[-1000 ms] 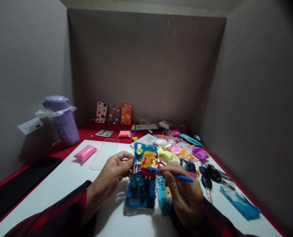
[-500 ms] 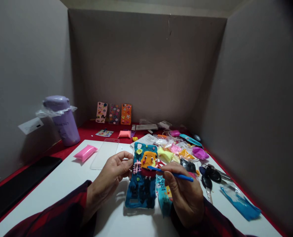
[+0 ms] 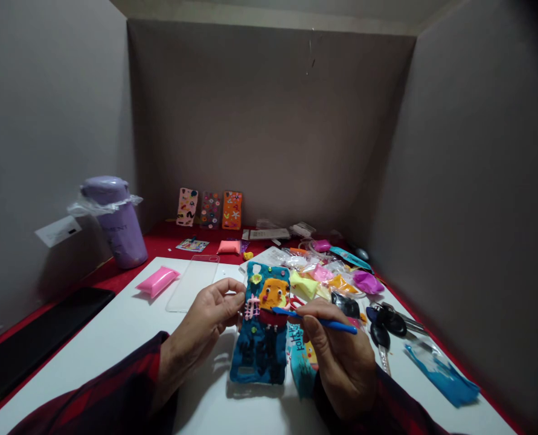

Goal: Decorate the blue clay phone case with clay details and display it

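A phone case (image 3: 259, 350) covered in blue clay is held up at a tilt by my left hand (image 3: 209, 317), with thumb and fingers closed on its left edge. Its front carries an orange clay face (image 3: 274, 293) with small eyes, a dark red band below, a pink lattice piece (image 3: 252, 307) and small yellow-green bits. Between the thumb and fingers of my right hand (image 3: 339, 350) is a blue modelling tool (image 3: 336, 326). The tool's tip touches or hovers just at the lower edge of the orange face; which one I cannot tell.
Clay packets (image 3: 341, 284) lie heaped at the right, near keys (image 3: 380, 335) and a blue packet (image 3: 443, 374). A clear phone case (image 3: 194, 284) and a pink packet (image 3: 157, 281) lie left. Decorated cases (image 3: 232, 210) stand behind; a purple bottle (image 3: 121, 229) stands far left.
The tool's tip has shifted very slightly down and right along the lower edge of the orange face. My left hand keeps the same hold on the case.
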`<state>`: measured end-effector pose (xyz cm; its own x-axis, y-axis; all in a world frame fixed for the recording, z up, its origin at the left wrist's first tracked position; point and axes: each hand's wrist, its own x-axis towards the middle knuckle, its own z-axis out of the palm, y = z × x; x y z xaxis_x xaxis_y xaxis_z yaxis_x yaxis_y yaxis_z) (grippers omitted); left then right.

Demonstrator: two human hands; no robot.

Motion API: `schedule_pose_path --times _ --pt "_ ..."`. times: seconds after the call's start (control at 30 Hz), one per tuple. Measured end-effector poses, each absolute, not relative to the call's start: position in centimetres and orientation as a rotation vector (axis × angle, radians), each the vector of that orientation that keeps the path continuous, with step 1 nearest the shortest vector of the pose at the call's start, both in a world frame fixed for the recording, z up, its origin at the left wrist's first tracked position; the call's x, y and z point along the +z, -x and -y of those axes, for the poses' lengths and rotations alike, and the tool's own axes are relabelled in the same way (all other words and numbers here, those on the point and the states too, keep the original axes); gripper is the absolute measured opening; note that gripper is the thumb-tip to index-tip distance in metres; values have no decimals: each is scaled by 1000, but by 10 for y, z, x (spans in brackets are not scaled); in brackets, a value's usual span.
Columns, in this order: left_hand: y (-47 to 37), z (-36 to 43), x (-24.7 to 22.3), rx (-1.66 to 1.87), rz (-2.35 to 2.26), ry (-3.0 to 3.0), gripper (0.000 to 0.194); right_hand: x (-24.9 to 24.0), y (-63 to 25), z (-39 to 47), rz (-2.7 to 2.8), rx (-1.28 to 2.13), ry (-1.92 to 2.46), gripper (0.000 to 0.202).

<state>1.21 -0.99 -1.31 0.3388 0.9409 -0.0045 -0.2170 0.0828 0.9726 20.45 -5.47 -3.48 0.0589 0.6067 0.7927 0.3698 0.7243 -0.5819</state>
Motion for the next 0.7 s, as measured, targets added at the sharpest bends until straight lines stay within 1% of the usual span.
schedule_pose_path --times 0.17,0.7 --pt "-13 10 -13 1029 -835 -1142 36 -34 -205 56 1570 184 813 13" --pt "-12 11 -13 1032 -817 -1132 33 -33 -205 56 1569 177 819 13"
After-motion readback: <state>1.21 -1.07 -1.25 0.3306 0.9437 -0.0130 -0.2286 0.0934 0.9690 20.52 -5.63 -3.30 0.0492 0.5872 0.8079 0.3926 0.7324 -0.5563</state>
